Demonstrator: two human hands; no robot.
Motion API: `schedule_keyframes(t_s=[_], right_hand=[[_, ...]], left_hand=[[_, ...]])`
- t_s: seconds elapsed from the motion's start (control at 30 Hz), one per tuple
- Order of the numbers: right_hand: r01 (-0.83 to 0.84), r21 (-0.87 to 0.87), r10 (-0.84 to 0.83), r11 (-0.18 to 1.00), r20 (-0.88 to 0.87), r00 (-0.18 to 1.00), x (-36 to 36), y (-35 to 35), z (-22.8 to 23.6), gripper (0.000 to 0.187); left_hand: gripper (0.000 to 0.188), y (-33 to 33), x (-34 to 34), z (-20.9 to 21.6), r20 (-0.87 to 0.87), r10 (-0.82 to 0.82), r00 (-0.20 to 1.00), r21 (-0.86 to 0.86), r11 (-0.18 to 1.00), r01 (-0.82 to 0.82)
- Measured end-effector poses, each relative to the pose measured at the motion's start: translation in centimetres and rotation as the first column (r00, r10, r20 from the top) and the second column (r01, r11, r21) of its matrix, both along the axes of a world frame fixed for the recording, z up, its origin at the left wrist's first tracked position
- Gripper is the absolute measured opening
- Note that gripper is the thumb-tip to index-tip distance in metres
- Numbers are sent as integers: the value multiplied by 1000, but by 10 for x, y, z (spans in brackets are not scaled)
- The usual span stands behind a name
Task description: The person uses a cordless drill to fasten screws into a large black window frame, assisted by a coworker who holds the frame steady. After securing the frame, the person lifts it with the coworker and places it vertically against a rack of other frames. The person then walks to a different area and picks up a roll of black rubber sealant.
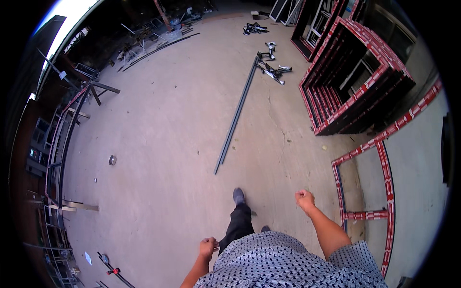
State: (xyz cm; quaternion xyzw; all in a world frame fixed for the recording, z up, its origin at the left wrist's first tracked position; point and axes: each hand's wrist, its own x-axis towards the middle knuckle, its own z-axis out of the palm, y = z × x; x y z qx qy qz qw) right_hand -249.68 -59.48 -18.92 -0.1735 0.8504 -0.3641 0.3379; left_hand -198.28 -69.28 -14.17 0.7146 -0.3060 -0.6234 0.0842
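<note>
My left hand hangs beside my left thigh, its fingers loosely curled with nothing visible in them. Out to the right, above the concrete floor, my right hand is also curled closed and appears to hold nothing. Neither hand touches any object. Closest to the right hand is a frame with red-and-white wrapping, leaning at the right wall. A pair of long grey metal bars lies on the floor ahead of my feet.
Several stacked red-wrapped frames stand at the right. Crumpled black-and-white wrapping strips lie beyond the bars. At the left are a long frame on supports and a small round metal object. Scrap lengths lie far back.
</note>
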Motion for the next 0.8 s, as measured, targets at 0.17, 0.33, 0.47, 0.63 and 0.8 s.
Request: schedule_keyframes(t_s=[0.17, 0.33, 0.47, 0.63, 0.8], right_hand=[[10, 89, -19, 996, 97, 995, -22, -42, -50, 21], [270, 250, -336, 930, 276, 900, -41, -61, -8, 19], [389, 232, -445, 892, 291, 847, -81, -106, 14, 12], [475, 121, -478, 872, 418, 772, -141, -204, 13, 13], [241, 151, -261, 959, 131, 956, -239, -309, -36, 28]], left_hand=[[22, -128, -71, -39, 17, -181, 983, 29, 983, 181], [23, -292, -123, -66, 65, -324, 944, 53, 946, 321], [23, -447, -220, -8, 23, -302, 953, -179, 937, 301], [29, -574, -351, 37, -40, -317, 947, -298, 909, 292], [31, -612, -434, 6, -57, -359, 931, -259, 906, 334]])
